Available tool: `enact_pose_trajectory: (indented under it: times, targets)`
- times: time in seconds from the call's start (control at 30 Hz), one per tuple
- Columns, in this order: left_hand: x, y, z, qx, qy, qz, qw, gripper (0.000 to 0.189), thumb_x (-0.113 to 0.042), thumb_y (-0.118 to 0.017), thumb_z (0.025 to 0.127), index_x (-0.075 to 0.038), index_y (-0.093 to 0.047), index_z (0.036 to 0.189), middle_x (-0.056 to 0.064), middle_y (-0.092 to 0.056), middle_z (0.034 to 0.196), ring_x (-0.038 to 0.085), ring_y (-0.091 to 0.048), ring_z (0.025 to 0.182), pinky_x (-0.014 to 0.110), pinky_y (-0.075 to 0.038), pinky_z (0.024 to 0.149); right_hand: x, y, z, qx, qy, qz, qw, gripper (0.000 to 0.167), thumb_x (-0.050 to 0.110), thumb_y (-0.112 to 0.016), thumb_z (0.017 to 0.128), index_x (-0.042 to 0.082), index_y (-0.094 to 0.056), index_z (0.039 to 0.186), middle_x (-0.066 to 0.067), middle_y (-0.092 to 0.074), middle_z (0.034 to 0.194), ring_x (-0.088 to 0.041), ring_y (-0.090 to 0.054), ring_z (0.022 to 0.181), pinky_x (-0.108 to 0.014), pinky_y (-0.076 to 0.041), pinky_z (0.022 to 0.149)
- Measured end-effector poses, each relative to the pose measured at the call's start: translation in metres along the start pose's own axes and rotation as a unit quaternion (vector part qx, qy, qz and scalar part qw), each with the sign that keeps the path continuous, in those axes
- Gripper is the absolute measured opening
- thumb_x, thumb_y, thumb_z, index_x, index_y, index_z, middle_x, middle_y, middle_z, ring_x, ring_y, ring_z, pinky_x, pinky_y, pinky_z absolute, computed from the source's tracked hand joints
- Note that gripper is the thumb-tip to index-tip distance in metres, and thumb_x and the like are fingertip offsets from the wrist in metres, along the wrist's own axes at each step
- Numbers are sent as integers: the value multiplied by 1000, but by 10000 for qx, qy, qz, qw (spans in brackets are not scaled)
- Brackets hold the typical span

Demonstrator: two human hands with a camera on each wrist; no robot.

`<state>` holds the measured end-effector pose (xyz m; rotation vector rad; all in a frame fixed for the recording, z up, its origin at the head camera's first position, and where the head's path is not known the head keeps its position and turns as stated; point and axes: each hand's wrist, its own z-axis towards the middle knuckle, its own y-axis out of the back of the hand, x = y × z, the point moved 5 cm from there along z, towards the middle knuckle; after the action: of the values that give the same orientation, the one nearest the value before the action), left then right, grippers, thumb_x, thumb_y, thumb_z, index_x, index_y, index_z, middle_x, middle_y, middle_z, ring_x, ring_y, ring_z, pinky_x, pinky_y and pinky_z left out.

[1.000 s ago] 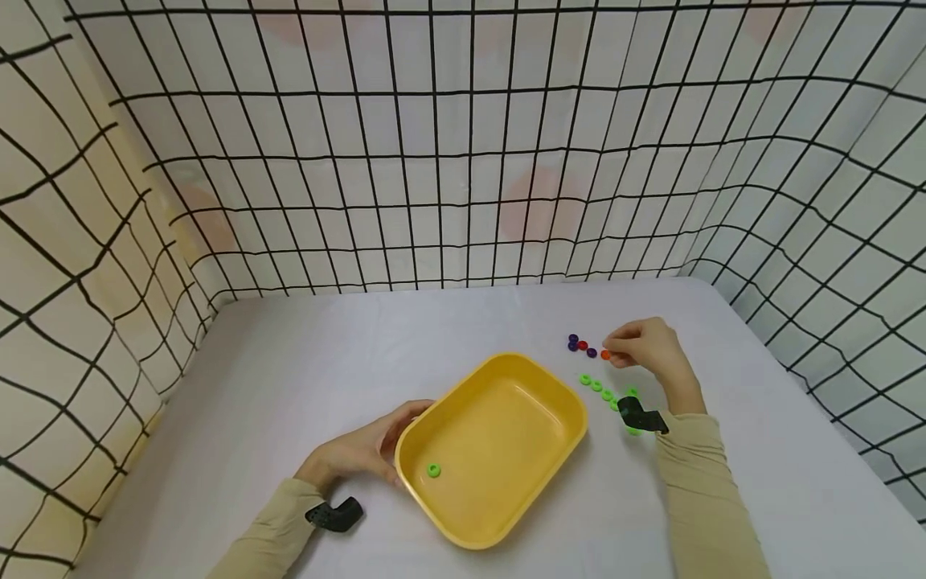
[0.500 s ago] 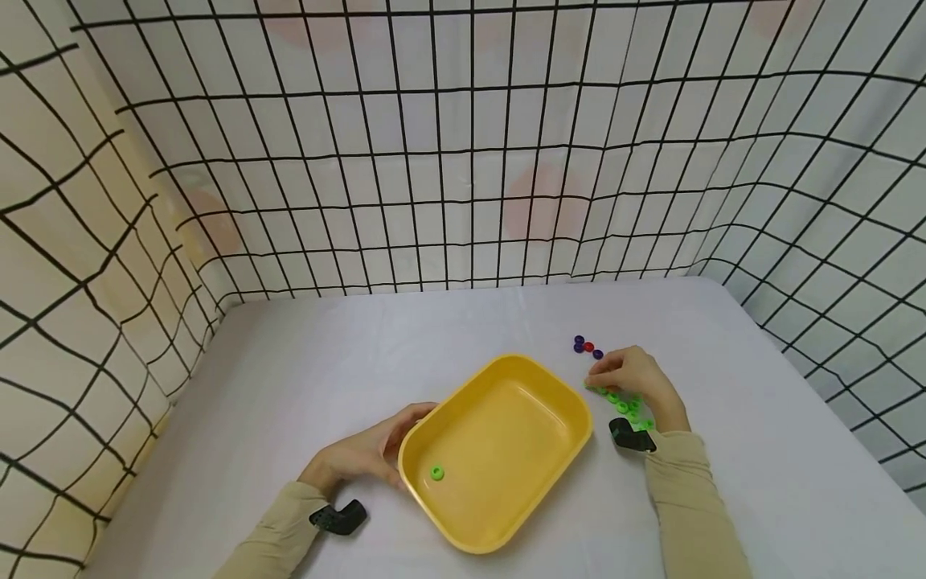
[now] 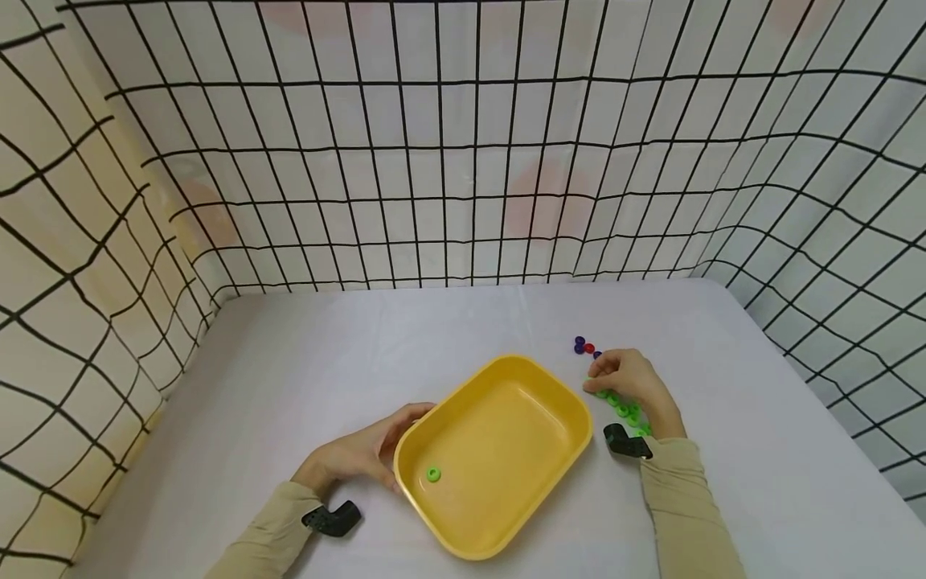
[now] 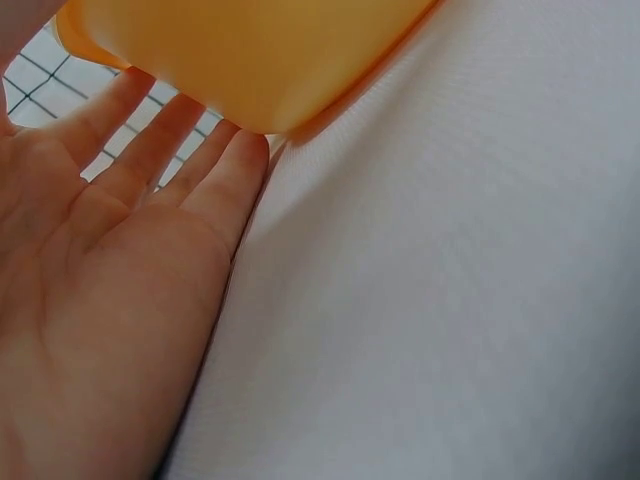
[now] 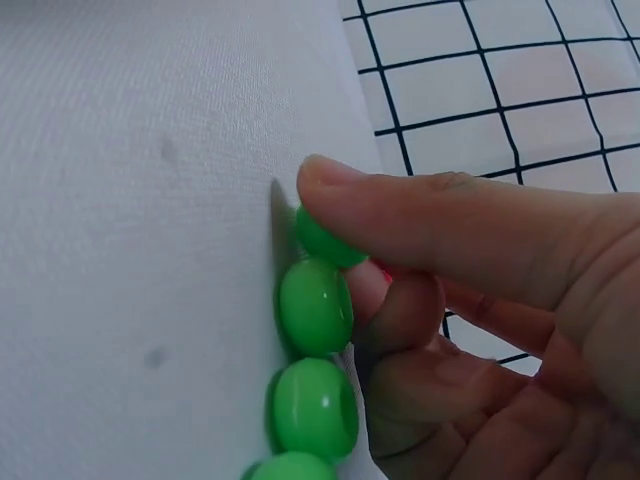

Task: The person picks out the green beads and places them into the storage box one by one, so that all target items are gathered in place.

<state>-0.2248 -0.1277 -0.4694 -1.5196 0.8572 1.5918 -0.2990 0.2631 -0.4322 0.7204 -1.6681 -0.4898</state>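
Observation:
My left hand [image 3: 362,450] rests at the left end of a yellow tray [image 3: 499,450], its fairly straight fingers [image 4: 225,175] touching the outer wall in the left wrist view. One green bead [image 3: 433,474] lies inside the tray. Right of the tray, my right hand [image 3: 633,382] pinches a green bead [image 5: 325,240] between thumb and forefinger, low over the white table. That bead heads a line of several green beads [image 5: 315,408]. Just beyond the fingers lie several purple beads [image 3: 579,349] and a red bead [image 3: 589,348]. No orange bead shows clearly.
The white-covered table [image 3: 347,346] is backed by a white sheet with a black grid [image 3: 448,185], which also runs along both sides. Black wrist devices [image 3: 333,519] sit on both beige sleeves [image 3: 687,507].
My right hand has moved nearer, from an orange bead beside the purple ones to the front green bead, and pinches it. The orange bead has gone from sight. The left hand stays at the tray.

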Motion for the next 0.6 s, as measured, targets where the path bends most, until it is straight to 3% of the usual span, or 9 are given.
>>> enact_pose_trajectory:
  times: [0.17,0.33,0.47,0.6]
  targets:
    - [1,0,-1,5,-5,14,10000,102,-26,-86,77,-15,-21,155,15,-32,156,29,-36,138,30,-27,116,0,6,-1,-336,-42,517,9981,28,17,-78,85,-3,-64,100,-2,-61,80,-17,-54,74,-23,-49,63]
    - [2,0,-1,42,11,22,10000,102,-29,-85,78,-15,-20,156,14,-32,156,29,-35,138,31,-28,116,-1,14,-3,-670,-250,1225,9899,37,21,-77,87,-5,-62,108,4,-64,80,-11,-62,74,-19,-54,70]
    - [0,-1,-1,13,43,87,10000,102,-30,-85,78,-17,-20,156,13,-32,156,29,-35,139,31,-26,116,-2,16,-4,-779,-452,1896,9777,38,21,-77,87,-5,-62,111,8,-66,81,-10,-68,76,-21,-56,75]
    - [-1,-1,-1,-19,40,150,9999,102,-30,-85,78,-17,-20,156,13,-33,156,29,-35,139,32,-26,116,-4,17,-3,-891,-563,2480,9630,25,17,-78,85,2,-67,101,10,-67,78,-9,-68,73,-21,-57,74]
